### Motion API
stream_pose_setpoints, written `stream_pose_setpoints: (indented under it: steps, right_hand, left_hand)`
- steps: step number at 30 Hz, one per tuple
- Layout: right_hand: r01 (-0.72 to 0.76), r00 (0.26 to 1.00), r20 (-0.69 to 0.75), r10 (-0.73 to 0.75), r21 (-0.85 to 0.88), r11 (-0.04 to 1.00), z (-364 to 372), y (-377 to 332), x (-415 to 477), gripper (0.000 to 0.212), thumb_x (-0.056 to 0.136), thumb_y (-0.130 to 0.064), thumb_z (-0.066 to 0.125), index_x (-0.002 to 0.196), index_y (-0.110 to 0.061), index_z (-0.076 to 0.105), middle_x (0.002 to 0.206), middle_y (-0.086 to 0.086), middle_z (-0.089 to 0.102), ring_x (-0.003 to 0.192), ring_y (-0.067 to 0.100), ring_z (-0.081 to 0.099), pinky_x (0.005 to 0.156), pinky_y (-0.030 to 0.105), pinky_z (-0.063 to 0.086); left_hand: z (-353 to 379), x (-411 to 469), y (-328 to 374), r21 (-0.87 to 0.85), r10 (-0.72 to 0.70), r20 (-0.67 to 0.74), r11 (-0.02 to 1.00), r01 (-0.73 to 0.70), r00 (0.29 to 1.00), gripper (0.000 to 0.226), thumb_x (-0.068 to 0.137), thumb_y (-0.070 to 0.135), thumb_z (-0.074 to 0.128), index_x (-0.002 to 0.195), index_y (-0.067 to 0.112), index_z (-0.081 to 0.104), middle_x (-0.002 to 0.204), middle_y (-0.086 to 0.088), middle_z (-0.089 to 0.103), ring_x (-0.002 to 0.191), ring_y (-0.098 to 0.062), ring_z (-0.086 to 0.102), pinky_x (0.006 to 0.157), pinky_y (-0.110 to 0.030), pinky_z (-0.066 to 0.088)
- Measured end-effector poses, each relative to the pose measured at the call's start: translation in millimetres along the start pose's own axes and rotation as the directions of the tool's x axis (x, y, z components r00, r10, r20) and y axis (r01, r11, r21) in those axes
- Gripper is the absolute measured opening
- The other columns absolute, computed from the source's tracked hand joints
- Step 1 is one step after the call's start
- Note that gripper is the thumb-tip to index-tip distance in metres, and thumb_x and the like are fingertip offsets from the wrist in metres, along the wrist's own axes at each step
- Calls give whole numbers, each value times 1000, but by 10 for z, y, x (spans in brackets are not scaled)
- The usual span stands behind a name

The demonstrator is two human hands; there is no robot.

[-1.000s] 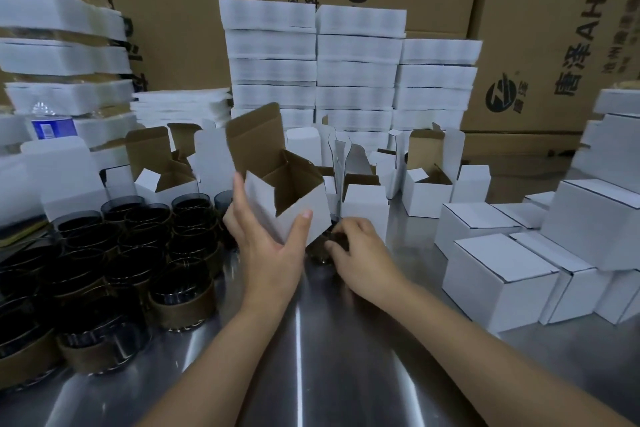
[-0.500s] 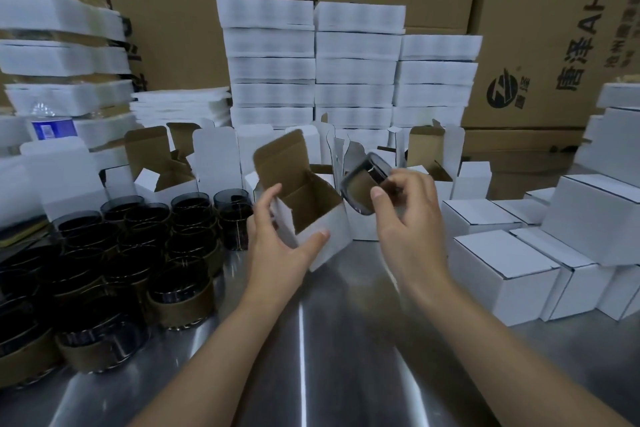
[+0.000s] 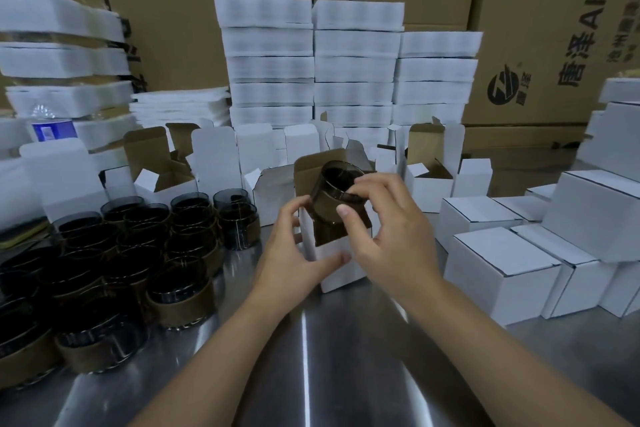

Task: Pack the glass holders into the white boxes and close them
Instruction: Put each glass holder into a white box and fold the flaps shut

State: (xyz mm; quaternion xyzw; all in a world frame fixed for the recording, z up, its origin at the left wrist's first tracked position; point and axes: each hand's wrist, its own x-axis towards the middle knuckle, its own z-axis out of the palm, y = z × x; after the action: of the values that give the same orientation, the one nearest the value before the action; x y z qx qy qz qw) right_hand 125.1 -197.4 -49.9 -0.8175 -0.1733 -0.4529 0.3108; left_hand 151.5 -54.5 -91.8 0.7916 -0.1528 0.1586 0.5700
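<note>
Dark smoked glass marks the spare glass holders (image 3: 138,253) crowded at the lower left of the frame: short open cylinders, several with a brown band round the base, standing upright on the steel table (image 3: 311,357). Behind them, at middle left, open white boxes (image 3: 162,177) stand with brown insides and raised flaps.

At centre, the left hand (image 3: 294,253) grips the white box (image 3: 341,260) that stands on the table, fingers curled round its left side and the thumb pressed low on its front face. Its lid flap stands up behind. One glass holder (image 3: 334,198) sits tilted in the box's open top, lower part inside, thin rim leaning up and to the left.

Just right of centre, the right hand (image 3: 391,239) pinches that holder, the thumb on its near wall and the curled fingers over the far rim.

Closed white boxes (image 3: 502,274) sit side by side at the right of the frame.
</note>
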Motion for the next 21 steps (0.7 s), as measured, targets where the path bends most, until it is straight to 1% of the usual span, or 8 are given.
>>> stream_pose_setpoints:
  steps: [2,4,8,12,14,17,19,21]
  right_hand:
    - [-15,999,29,17,-71,997,-9,34,16,19,84,-24,62,100,-13,65,105,-1,59,95,20,58,70,29,48]
    - [-8,996,83,21,-145,989,-11,65,20,18,83,-23,66,98,-14,67,103,-1,60,97,22,55,73,32,47]
    - [62,979,203,-19,-209,976,7,60,10,22,78,-29,62,95,-17,69,95,-3,65,97,22,54,82,30,33]
    - [44,973,233,3,-199,979,22,42,-3,21,73,-30,59,86,-18,70,85,-5,65,95,22,53,84,23,20]
    - [42,972,235,9,-208,977,25,49,-1,20,74,-31,57,83,-19,70,82,-6,65,95,22,52,92,25,20]
    - [78,953,303,7,-266,961,30,71,8,20,79,-32,54,83,-20,70,85,-7,64,101,17,45,111,33,5]
    - [112,936,352,2,-303,946,37,92,2,23,83,-34,51,82,-22,70,90,-9,61,106,14,40,115,35,-4]
    - [131,926,377,-2,-316,940,51,114,-9,36,85,-40,42,80,-22,73,98,-12,58,109,12,37,115,38,-7]
  left_hand:
    - [-2,3,-11,10,-3,11,1000,3,1000,88,58,47,86,123,62,28,130,14,49,114,-5,53,85,-23,45]
    - [1,3,-16,10,-3,35,1000,3,999,91,57,49,85,126,61,26,131,13,47,116,-6,52,85,-23,44]
    - [9,-5,-2,-10,2,50,1000,-1,999,93,46,64,76,126,63,27,121,28,47,110,5,52,81,-17,45]
    - [16,5,-19,15,15,54,1000,-16,998,90,47,63,73,125,65,27,128,20,49,112,1,55,92,-32,51]
    - [14,10,-31,28,23,58,999,-25,998,89,48,63,73,124,67,26,129,17,49,110,0,56,93,-35,51]
    - [12,16,-41,43,27,63,999,-29,998,89,47,64,73,123,69,26,130,15,49,109,1,56,92,-33,51]
    - [14,20,-45,46,27,68,998,-30,997,89,47,64,73,122,70,26,131,15,47,110,2,55,91,-29,50]
    - [15,21,-48,45,28,73,999,-31,997,87,48,62,73,122,69,27,131,16,47,108,5,55,90,-27,50]
